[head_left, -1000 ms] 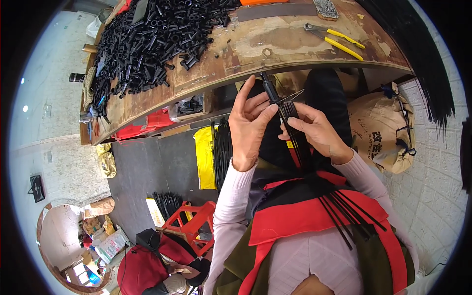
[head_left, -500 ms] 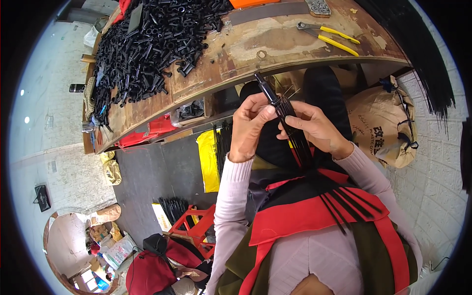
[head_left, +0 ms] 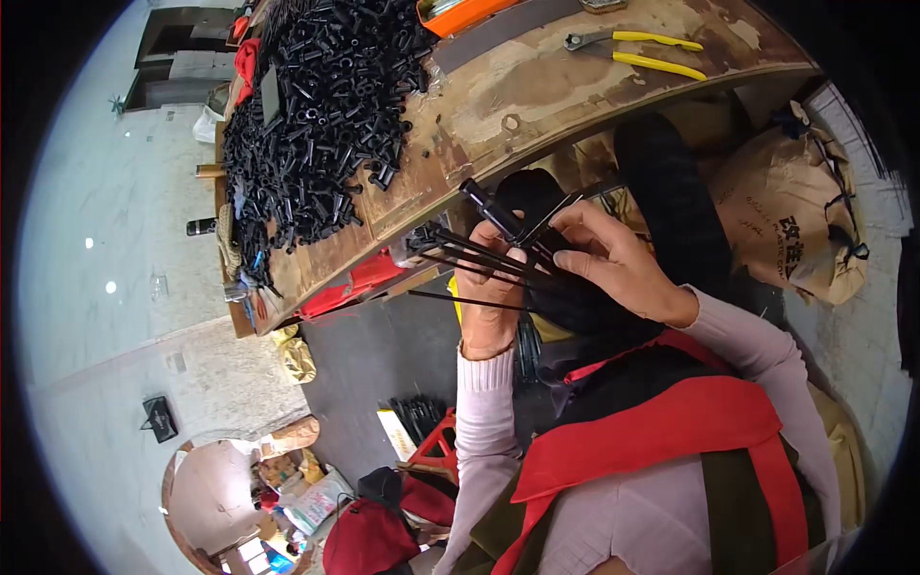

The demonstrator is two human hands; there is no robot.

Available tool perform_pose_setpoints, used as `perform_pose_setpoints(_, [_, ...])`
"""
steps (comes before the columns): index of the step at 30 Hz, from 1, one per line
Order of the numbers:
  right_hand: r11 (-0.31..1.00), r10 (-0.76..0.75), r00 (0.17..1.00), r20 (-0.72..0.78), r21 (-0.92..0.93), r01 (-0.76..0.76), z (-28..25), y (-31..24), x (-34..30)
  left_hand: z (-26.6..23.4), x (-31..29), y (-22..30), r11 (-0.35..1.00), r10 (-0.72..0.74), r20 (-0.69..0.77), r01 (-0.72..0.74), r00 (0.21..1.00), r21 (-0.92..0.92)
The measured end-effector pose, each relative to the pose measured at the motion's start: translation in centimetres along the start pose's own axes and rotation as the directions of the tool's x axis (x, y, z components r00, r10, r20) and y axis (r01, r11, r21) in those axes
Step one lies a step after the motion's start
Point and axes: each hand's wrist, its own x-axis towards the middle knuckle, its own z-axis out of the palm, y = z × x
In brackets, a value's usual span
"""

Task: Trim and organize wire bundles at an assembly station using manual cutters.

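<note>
Over my lap, in front of the bench edge, I hold what looks like an umbrella frame: a black tubular runner [head_left: 492,207] with thin black ribs [head_left: 479,257] fanning out from its lower end. My left hand [head_left: 487,305] is closed around the joint below the tube, with several ribs slanting across its fingers and out to the left. From the other side my right hand [head_left: 628,268] pinches at the same joint, thumb toward the rib ends. The fingertips partly hide what they grip. The runner points up and to the left, tilted.
A wooden bench [head_left: 537,91] bears a large heap of black tubular plastic parts [head_left: 321,144], yellow-handled pliers [head_left: 657,41] and an orange box [head_left: 465,17]. A brown sack [head_left: 767,225] stands at the right. Another person in red [head_left: 379,532] sits at the lower left.
Several ribs, bundled downward before, now spread left across my left hand. The tube tilts further left. My view has shifted, moving the bench and heap within it.
</note>
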Motion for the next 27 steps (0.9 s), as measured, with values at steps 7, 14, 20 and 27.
perform_pose_setpoints(7, [0.99,0.093,0.987,0.129,0.093,-0.105,-1.4,0.3,0.7,-0.3,0.5,-0.2,0.989,-0.056,0.032,0.06,0.998,-0.133])
perform_pose_setpoints(14, [0.961,0.172,0.965,0.199,0.18,-0.208,-1.7,0.4,1.3,-0.5,0.8,0.6,0.982,-0.107,0.094,0.12,0.99,-0.147])
perform_pose_setpoints(20, [0.936,0.191,0.962,0.194,0.259,-0.238,-1.5,1.2,1.5,-0.8,0.8,0.6,0.984,-0.056,0.108,0.073,0.993,-0.161])
perform_pose_setpoints(27, [0.913,0.218,0.942,0.256,0.288,-0.29,-2.2,1.2,2.2,-0.5,1.1,1.0,0.99,-0.05,0.115,0.064,0.992,-0.123])
